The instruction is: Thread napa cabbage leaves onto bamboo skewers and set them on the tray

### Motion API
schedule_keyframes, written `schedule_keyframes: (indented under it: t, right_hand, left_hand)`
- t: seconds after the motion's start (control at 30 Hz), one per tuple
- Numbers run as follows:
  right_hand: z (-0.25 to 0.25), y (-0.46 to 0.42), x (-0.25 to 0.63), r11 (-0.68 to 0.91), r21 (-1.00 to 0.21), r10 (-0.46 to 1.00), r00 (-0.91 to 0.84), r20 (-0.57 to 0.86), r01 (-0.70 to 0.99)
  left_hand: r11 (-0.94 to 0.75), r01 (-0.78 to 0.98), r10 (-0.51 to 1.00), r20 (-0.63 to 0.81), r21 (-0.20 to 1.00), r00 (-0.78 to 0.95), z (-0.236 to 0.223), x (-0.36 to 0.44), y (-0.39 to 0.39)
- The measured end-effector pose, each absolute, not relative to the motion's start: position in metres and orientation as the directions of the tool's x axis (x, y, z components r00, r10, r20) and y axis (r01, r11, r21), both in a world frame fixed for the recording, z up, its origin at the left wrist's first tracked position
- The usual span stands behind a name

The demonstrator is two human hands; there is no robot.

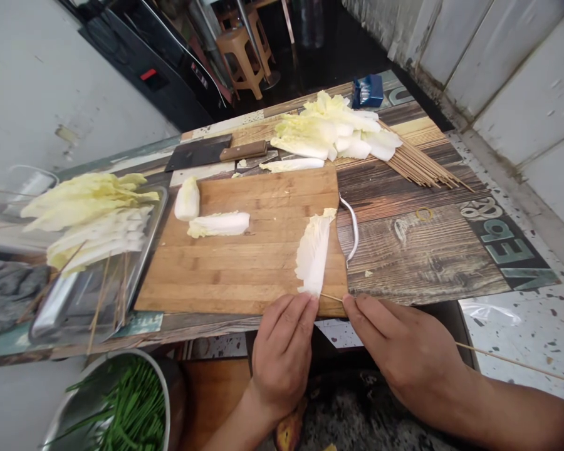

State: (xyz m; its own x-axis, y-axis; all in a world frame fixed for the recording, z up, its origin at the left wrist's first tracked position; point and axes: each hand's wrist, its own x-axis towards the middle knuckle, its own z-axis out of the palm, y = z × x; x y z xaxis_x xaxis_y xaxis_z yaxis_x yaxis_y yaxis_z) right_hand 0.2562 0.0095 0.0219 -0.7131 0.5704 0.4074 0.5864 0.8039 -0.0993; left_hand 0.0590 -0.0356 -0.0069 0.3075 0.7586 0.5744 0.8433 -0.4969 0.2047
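Observation:
At the front right of the wooden cutting board (225,269) lies a pale napa cabbage leaf (316,254). My left hand (284,351) pinches its lower white end. A thin bamboo skewer (517,361) runs through my right hand (399,344), closed around it; its front part meets the leaf's white end by my left fingertips. Whether the tip has gone into the leaf is hidden by the fingers. Farther left on the board are a flat cabbage piece (220,223) and a small cabbage heart (187,199).
Behind the board lie a cleaver (207,152), a pile of cabbage leaves (333,128) and a bundle of skewers (418,160). A metal tray (143,250) at left holds skewered cabbage. A pot (167,382) of green vegetables stands below the table edge. The board's metal handle (352,228) sticks out rightward.

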Motion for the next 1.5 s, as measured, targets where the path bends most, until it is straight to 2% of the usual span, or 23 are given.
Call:
schedule_keyframes:
  t: [0.2, 0.6, 1.17, 1.5]
  right_hand:
    - [0.021, 0.007, 0.245, 0.779, -0.081, 0.596, -0.694, 0.404, 0.622]
    - [0.015, 0.009, 0.243, 0.771, -0.153, 0.619, -0.671, 0.409, 0.618]
    - [0.005, 0.0, 0.28, 0.796, -0.117, 0.591, -0.723, 0.356, 0.593]
    - [0.027, -0.002, 0.265, 0.77, -0.054, 0.618, -0.721, 0.314, 0.636]
  left_hand:
    - [-0.506, 0.841, 0.753, 0.575, 0.193, 0.321, -0.006, 0.058, -0.035]
    - [-0.485, 0.851, 0.72, 0.644, 0.2, 0.259, -0.015, 0.061, -0.036]
    - [-0.448, 0.864, 0.752, 0.619, 0.23, 0.225, -0.012, 0.063, -0.036]
    - [-0.44, 0.867, 0.763, 0.606, 0.232, 0.225, -0.015, 0.062, -0.039]
